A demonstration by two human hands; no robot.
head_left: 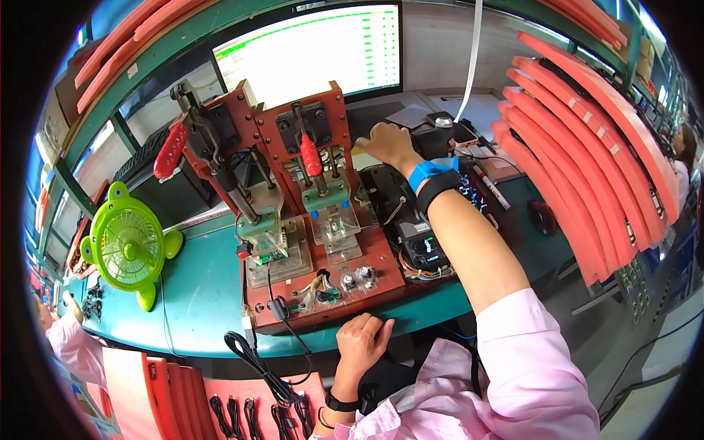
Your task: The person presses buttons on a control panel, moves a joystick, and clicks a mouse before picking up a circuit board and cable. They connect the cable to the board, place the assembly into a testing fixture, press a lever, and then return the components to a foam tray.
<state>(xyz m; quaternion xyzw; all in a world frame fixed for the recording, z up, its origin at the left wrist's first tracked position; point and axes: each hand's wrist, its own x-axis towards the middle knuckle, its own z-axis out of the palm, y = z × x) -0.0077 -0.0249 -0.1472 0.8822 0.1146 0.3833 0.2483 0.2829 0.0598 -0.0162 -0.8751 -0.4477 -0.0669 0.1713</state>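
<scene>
My left hand rests at the front edge of the green bench, its fingers curled in and nothing visible in them. My right hand reaches over the bench, beside the right toggle clamp; its fingers point left, loosely bent, and I see nothing held. The red test fixture carries that clamp and a left toggle clamp, both with red handles. Under the left clamp a green circuit board sits in a clear holder. A clear plate lies beneath the right clamp.
A monitor stands behind the fixture. The green frog-shaped fan is at left. Red foam trays stack at right, near a dark mouse. A black cable hangs off the bench above short cables on red foam.
</scene>
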